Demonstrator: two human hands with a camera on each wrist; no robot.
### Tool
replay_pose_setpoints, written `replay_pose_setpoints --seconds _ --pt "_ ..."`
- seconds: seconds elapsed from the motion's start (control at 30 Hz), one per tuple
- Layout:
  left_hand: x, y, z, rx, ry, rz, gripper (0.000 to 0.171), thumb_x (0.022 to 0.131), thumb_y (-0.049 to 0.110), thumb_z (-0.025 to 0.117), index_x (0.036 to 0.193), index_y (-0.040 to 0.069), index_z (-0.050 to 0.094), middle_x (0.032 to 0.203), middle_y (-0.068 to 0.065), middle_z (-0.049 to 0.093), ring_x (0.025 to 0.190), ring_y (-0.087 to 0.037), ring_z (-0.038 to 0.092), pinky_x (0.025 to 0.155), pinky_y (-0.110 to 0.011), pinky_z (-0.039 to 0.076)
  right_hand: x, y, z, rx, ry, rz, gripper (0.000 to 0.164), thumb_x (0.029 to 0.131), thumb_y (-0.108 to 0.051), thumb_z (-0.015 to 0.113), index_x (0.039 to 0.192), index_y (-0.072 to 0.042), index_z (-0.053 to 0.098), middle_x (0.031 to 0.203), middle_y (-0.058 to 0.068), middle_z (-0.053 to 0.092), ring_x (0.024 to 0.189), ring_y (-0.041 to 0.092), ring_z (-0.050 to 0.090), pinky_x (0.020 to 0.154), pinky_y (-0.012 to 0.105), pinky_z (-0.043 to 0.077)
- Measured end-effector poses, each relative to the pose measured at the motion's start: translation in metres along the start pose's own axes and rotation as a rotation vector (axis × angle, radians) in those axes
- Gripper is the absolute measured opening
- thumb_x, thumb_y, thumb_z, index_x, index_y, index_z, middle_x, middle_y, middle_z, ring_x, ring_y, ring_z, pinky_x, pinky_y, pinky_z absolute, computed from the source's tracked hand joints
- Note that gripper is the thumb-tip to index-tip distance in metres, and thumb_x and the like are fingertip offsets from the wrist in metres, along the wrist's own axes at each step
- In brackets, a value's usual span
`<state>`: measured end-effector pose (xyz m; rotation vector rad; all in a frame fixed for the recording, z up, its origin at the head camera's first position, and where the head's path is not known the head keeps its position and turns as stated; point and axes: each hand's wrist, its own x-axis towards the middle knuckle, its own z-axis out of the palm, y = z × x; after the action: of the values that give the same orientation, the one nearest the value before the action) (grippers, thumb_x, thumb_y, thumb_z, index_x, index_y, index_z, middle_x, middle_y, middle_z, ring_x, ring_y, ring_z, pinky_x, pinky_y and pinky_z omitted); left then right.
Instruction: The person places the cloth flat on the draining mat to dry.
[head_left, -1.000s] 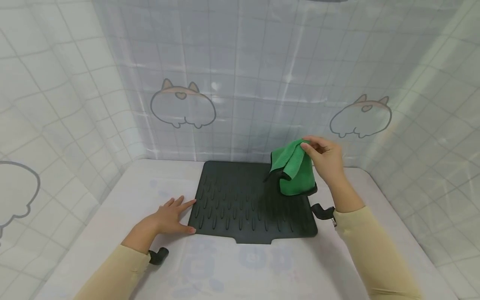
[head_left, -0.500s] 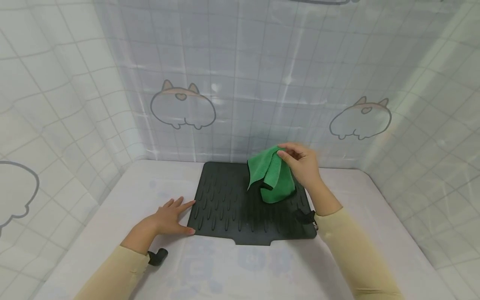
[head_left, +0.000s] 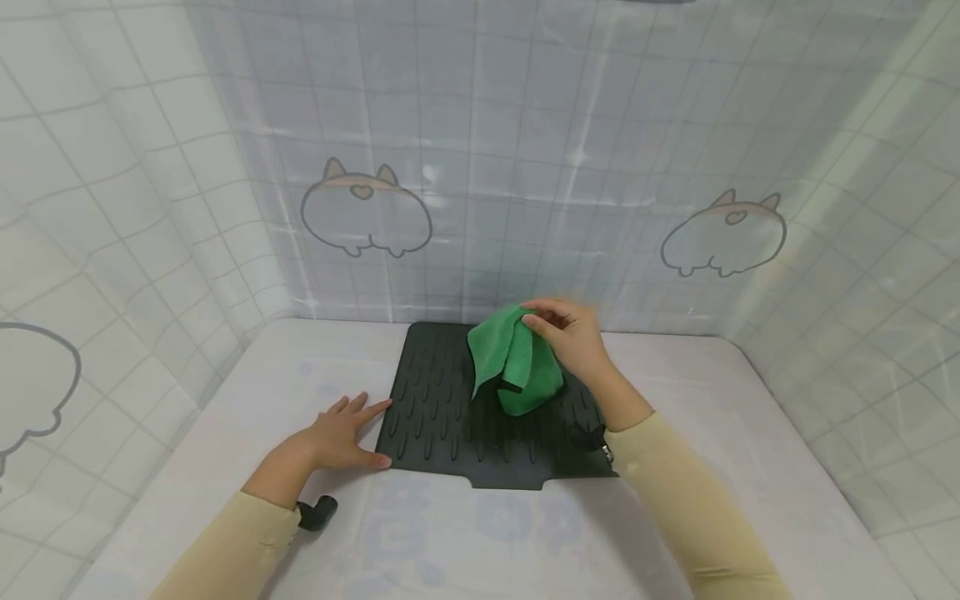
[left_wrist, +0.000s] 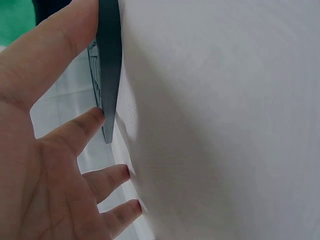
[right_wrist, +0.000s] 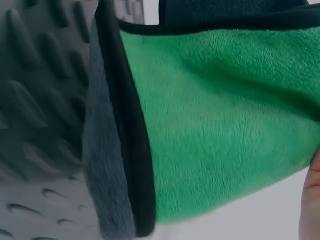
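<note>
A green cloth [head_left: 517,358] with black edging and a grey underside hangs from my right hand [head_left: 573,337], pinched at its top between thumb and fingers. It hangs over a dark ridged mat [head_left: 435,417], whose raised ridges show close beside the cloth [right_wrist: 215,125] in the right wrist view. My left hand [head_left: 337,437] lies spread on the table at the mat's left side. Its thumb and index fingertip touch the mat's edge [left_wrist: 109,75], while the other fingertips rest on the white surface.
The white table [head_left: 450,550] has a faint printed pattern. Pale grid-patterned sheets stand behind it as a back wall [head_left: 525,167] and on both sides. A black wrist mount [head_left: 318,512] sits at the left sleeve, another [head_left: 592,437] at the right.
My right hand has carried the green cloth leftward and slightly nearer to me, from the mat's right side to above its middle. The left hand and the mat have stayed in place.
</note>
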<state>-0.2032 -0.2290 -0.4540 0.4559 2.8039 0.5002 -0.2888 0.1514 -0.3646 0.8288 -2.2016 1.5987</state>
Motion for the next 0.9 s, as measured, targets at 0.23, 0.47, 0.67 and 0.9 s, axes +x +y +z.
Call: replay_pose_setpoints --seconds 0.23,0.47,0.67,0.9 --pt "0.002 -0.002 0.003 0.014 -0.002 0.001 0.104 0.075 0.063 0.079 0.155 0.011 0.037 0.156 -0.036 0.023 0.14 -0.063 0.018 0.101 -0.082 0.019 -0.013 0.028 0.012 -0.12 -0.229 0.232 0.024 0.096 -0.021 0.069 0.118 -0.012 0.074 0.103 0.005 0.072 0.086 0.018 0.066 0.071 0.03 0.054" --pt "0.001 -0.001 0.003 0.016 -0.001 0.002 0.104 0.074 0.062 0.08 0.155 0.01 0.038 0.156 -0.036 0.024 0.139 -0.063 0.019 0.101 -0.082 0.019 -0.019 0.042 0.013 -0.188 -0.308 0.281 0.022 0.095 -0.017 0.071 0.116 -0.013 0.075 0.103 0.002 0.07 0.082 0.018 0.064 0.071 0.034 0.055" --pt "0.001 -0.002 0.004 0.01 0.002 0.003 0.104 0.075 0.062 0.08 0.155 0.011 0.037 0.156 -0.036 0.024 0.14 -0.063 0.019 0.101 -0.082 0.018 -0.02 0.045 0.013 -0.212 -0.35 0.327 0.024 0.095 -0.02 0.071 0.118 -0.014 0.075 0.106 0.002 0.07 0.088 0.015 0.064 0.072 0.032 0.055" --pt "0.002 -0.001 0.004 0.008 0.002 0.0 0.104 0.075 0.062 0.079 0.155 0.011 0.037 0.156 -0.036 0.024 0.14 -0.063 0.019 0.102 -0.082 0.018 -0.022 0.048 0.01 -0.225 -0.384 0.343 0.026 0.095 -0.022 0.071 0.12 -0.013 0.074 0.11 0.003 0.071 0.094 0.016 0.066 0.077 0.032 0.056"
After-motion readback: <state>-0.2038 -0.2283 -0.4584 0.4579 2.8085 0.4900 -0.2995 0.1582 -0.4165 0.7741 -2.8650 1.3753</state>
